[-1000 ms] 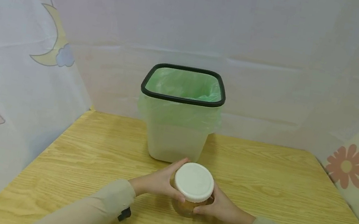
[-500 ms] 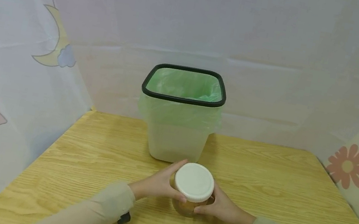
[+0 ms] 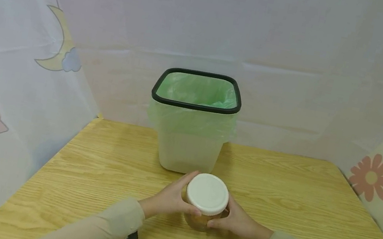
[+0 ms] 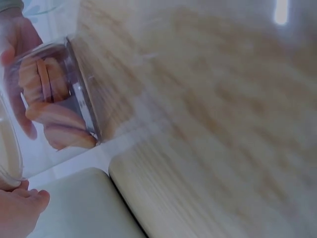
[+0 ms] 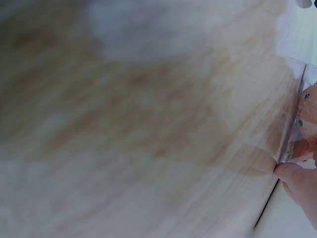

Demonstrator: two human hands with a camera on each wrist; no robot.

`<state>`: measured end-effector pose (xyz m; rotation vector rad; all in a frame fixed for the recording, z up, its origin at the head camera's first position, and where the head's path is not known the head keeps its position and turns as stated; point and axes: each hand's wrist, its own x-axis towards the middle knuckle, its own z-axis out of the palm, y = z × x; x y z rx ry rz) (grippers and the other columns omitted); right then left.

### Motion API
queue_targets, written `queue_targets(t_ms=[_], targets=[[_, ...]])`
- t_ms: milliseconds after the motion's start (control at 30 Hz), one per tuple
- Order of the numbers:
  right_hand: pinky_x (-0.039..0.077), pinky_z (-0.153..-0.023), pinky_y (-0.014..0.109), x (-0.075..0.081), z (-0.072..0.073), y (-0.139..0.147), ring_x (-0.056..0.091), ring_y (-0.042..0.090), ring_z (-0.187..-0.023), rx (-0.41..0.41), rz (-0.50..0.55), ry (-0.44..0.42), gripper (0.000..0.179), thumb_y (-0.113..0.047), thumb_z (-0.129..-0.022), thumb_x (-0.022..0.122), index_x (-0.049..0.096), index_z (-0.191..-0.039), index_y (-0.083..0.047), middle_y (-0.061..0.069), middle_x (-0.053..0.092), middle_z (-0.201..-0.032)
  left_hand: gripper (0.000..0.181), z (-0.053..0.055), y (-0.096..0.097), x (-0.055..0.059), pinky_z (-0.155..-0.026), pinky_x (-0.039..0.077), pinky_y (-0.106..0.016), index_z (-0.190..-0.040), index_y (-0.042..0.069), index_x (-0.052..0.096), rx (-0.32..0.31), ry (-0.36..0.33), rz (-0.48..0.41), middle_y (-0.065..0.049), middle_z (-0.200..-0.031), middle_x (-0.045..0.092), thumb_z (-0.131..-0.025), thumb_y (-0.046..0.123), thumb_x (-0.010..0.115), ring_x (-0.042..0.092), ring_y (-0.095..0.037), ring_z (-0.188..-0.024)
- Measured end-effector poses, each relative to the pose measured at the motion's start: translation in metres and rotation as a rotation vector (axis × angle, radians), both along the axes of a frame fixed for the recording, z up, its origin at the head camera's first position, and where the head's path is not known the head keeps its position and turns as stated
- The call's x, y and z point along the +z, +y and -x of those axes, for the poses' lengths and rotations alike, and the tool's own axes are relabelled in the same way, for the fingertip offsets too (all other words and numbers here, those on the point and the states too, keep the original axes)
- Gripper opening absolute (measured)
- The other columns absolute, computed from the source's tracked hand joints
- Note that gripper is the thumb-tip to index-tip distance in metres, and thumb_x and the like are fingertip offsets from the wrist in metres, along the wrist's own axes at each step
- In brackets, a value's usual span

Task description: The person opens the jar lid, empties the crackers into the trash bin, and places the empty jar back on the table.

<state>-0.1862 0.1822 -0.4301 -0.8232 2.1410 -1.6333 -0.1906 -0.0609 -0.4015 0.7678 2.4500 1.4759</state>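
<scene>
A clear jar (image 3: 195, 222) with a white round lid (image 3: 207, 194) stands upright on the wooden table in the head view. My left hand (image 3: 171, 198) grips the lid from the left, thumb across its near edge and fingers round the far side. Lower down on the right, my right hand (image 3: 238, 221) holds the jar's body. Through the clear wall in the left wrist view, several brown cookies (image 4: 59, 116) show inside. In the right wrist view, brown pieces with dark spots (image 5: 308, 119) sit behind the wall, with fingertips right at the jar's base.
Behind the jar stands a white bin (image 3: 187, 153) with a black rim (image 3: 195, 106) and a pale green bag (image 3: 197, 84) inside. The wooden table (image 3: 99, 163) meets a pale, patterned cloth (image 3: 296, 91) at the back and sides.
My left hand has turned slightly counterclockwise: the thumb slides a little right along the lid's near edge and the far fingertips come slightly back. The right hand and jar stay put.
</scene>
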Motion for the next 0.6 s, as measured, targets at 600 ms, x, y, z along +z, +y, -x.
queue_targets(t_ms=[600], targets=[[0.036, -0.1, 0.057, 0.0014, -0.0009, -0.0003, 0.029, 0.051, -0.132, 0.0, 0.014, -0.008, 0.107, -0.015, -0.082, 0.08, 0.002, -0.152, 0.005, 0.032, 0.023, -0.148, 0.106, -0.0053, -0.0013, 0.0051, -0.109, 0.026, -0.057, -0.154, 0.005, 0.023, 0.056, -0.007, -0.066, -0.016, -0.156, 0.027, -0.072, 0.025, 0.088, 0.026, -0.034, -0.142]])
